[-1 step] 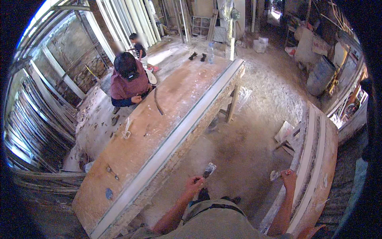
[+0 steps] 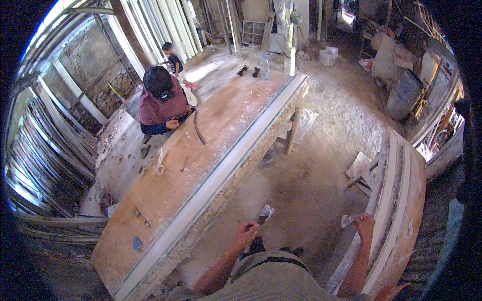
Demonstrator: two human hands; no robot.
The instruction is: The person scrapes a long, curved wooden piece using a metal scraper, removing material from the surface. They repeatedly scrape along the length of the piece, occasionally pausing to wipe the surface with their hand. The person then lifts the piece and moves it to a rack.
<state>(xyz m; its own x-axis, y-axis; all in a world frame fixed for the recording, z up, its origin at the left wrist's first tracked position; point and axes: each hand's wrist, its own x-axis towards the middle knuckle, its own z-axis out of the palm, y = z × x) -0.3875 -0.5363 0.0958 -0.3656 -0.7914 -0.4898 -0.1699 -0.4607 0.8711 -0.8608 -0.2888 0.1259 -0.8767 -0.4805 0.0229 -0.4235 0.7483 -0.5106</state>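
Plaster-white dust covers the floor (image 2: pixel 321 165) between two long work surfaces. The left hand (image 2: pixel 247 234) has its grip closed around the handle of a putty knife (image 2: pixel 265 214), blade raised just beside the long wooden counter (image 2: pixel 201 150). The right hand (image 2: pixel 364 224) grips a small pale lump (image 2: pixel 347 220) against the second counter (image 2: pixel 401 200). Across the long counter, another person (image 2: pixel 160 103) leans over it.

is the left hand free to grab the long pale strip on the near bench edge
Probably not yet: the left hand already grips a scraper. The strip lies close by, with nothing between them.
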